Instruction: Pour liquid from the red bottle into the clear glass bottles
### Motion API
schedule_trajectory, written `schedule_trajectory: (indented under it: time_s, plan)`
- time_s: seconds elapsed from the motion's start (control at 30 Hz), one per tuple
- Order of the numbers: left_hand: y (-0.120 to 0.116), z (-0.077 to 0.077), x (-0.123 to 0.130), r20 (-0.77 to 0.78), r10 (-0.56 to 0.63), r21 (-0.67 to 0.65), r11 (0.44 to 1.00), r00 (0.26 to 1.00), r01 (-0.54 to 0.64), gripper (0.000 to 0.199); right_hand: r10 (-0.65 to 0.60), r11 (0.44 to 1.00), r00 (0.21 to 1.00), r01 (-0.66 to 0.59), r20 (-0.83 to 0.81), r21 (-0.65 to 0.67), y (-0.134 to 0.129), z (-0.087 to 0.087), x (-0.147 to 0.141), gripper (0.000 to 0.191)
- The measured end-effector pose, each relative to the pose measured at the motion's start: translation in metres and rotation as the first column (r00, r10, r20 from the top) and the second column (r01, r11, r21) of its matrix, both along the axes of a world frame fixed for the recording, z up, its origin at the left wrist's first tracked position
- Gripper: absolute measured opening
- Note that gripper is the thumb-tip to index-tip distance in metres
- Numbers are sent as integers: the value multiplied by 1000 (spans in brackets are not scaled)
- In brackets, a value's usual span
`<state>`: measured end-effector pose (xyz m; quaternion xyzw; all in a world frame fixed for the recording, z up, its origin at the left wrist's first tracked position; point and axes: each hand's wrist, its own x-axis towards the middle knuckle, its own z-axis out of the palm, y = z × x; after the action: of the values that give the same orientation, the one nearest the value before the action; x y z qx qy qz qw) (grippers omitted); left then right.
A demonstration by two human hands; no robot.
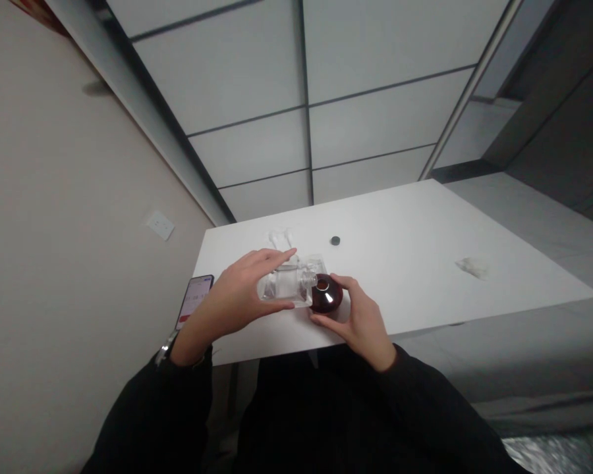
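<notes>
My left hand (247,286) grips a clear plastic bottle (287,283), tipped on its side with its threaded mouth pointing right. That mouth is at the opening of a dark red, rounded bottle (327,296). My right hand (358,319) holds the red bottle between thumb and fingers, its opening facing up. Both bottles are over the near part of the white table (400,263). Whether any liquid is flowing between them I cannot make out. A small dark cap (335,241) lies on the table beyond the bottles.
Clear plastic items (279,238) lie behind my left hand. A phone (195,299) with its screen lit is at the table's left edge. Crumpled clear plastic (473,267) sits toward the right. A wall with a socket (161,225) stands at left, white sliding panels (257,131) behind.
</notes>
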<state>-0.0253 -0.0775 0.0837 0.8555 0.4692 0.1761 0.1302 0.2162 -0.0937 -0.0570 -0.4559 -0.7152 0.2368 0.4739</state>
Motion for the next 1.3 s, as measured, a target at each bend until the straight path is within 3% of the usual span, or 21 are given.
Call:
schedule_trajectory:
  time_s: [0.43, 1.3]
  plan:
    - [4, 8, 0, -87, -27, -5, 1000, 996, 27, 79, -3, 1000, 1000, 3, 7, 17, 0, 0, 0, 66]
    - [5, 14, 2, -107, -77, 33, 996, 991, 81, 68, -11, 1000, 1000, 11, 10, 12, 0, 0, -1, 65]
